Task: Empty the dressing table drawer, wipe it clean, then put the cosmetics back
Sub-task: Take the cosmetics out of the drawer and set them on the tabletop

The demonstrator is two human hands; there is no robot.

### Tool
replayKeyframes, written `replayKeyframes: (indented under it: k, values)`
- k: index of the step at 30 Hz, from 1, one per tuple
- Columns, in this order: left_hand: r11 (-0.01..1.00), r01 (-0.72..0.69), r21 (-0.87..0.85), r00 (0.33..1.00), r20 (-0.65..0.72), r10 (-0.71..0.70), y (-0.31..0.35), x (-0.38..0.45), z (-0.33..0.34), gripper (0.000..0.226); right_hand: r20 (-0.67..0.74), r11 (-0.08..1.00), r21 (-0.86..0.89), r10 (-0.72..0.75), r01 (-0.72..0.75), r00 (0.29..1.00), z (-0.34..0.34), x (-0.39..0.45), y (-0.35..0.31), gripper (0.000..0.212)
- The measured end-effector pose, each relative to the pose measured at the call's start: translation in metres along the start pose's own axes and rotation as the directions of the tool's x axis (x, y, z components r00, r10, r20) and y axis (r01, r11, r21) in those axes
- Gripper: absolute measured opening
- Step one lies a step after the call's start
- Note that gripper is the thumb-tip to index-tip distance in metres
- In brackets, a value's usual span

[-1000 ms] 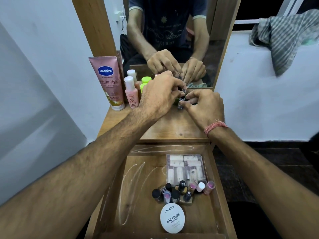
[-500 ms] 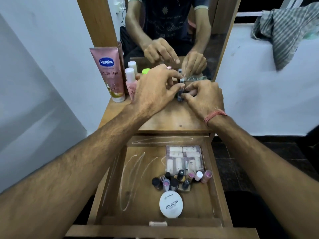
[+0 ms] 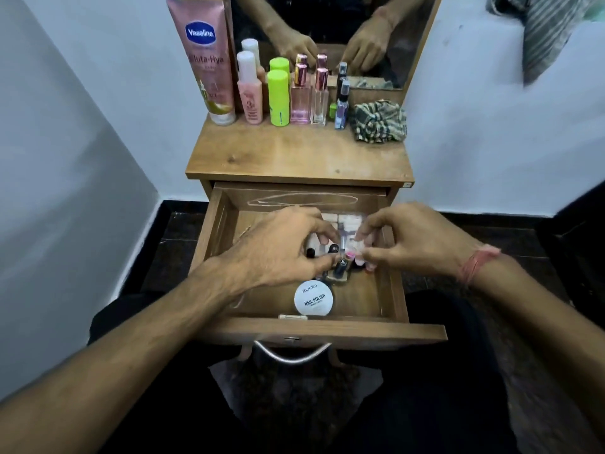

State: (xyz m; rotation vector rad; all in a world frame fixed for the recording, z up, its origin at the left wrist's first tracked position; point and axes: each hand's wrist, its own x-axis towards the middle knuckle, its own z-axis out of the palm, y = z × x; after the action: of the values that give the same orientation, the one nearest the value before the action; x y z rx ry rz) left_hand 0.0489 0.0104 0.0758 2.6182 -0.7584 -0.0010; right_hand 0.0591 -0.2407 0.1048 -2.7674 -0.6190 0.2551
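The wooden drawer (image 3: 327, 329) of the dressing table (image 3: 294, 152) stands pulled out. Inside are a cluster of small nail polish bottles (image 3: 339, 268), a clear plastic case (image 3: 350, 219) at the back and a round white nail polish remover tub (image 3: 313, 299) at the front. My left hand (image 3: 281, 250) reaches in from the left, its fingertips pinching a small clear bottle (image 3: 343, 239) above the cluster. My right hand (image 3: 412, 240) reaches in from the right, thumb and fingers closed on a pink-capped bottle (image 3: 352, 255). Both hands hide part of the cluster.
Along the back of the tabletop stand a pink Vaseline tube (image 3: 206, 60), a pink bottle (image 3: 250, 96), a green bottle (image 3: 278, 96), two perfume bottles (image 3: 300, 96), a small spray bottle (image 3: 341, 108) and a checked cloth (image 3: 378, 121). A mirror (image 3: 327, 21) rises behind. White walls flank the table.
Both hands came down from the back of the tabletop into the open drawer, bringing small bottles with them. My view tilted downward.
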Motion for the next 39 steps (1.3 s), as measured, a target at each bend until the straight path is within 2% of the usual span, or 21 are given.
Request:
replayKeyframes:
  k: [2, 10, 15, 22, 26, 32, 35, 39]
  values:
    - [0.999, 0.03, 0.017, 1.0, -0.007, -0.03, 0.005, 0.002, 0.0, 0.032, 0.013, 1.0, -0.015, 0.003, -0.003, 1.0, 0.007, -0.008, 0.0, 0.035]
    - [0.992, 0.05, 0.118, 0.999, 0.01, -0.052, 0.011, 0.01, -0.003, 0.025, -0.079, 0.981, -0.191, 0.021, -0.035, 0.997, 0.021, -0.011, -0.007, 0.029]
    - [0.992, 0.067, 0.111, 0.997, -0.034, -0.063, 0.009, 0.008, -0.012, 0.021, -0.094, 0.994, -0.11, 0.013, -0.023, 0.995, 0.0, -0.014, -0.009, 0.024]
    - [0.988, 0.123, -0.092, 0.987, -0.092, -0.132, -0.004, 0.019, -0.052, 0.015, -0.161, 0.999, 0.013, -0.039, 0.042, 0.986, -0.055, -0.007, -0.012, 0.012]
    - [0.993, 0.101, -0.066, 0.969, -0.218, -0.113, -0.012, 0.034, -0.084, 0.013, -0.344, 0.99, 0.113, -0.044, 0.087, 0.938, -0.083, 0.013, -0.016, 0.013]
    - [0.994, 0.11, 0.01, 0.9, -0.425, -0.095, -0.024, 0.062, -0.113, 0.023, -0.609, 0.978, 0.174, 0.012, 0.118, 0.793, -0.083, 0.078, -0.029, 0.014]
    - [0.99, 0.125, 0.058, 0.889, -0.449, -0.086, -0.031, 0.074, -0.115, 0.022, -0.664, 0.986, 0.155, 0.061, 0.057, 0.745, -0.075, 0.112, -0.028, 0.013]
    - [0.99, 0.116, 0.075, 0.9, -0.43, -0.073, -0.044, 0.087, -0.115, 0.022, -0.655, 0.994, 0.105, 0.093, -0.031, 0.749, -0.069, 0.141, -0.024, 0.014]
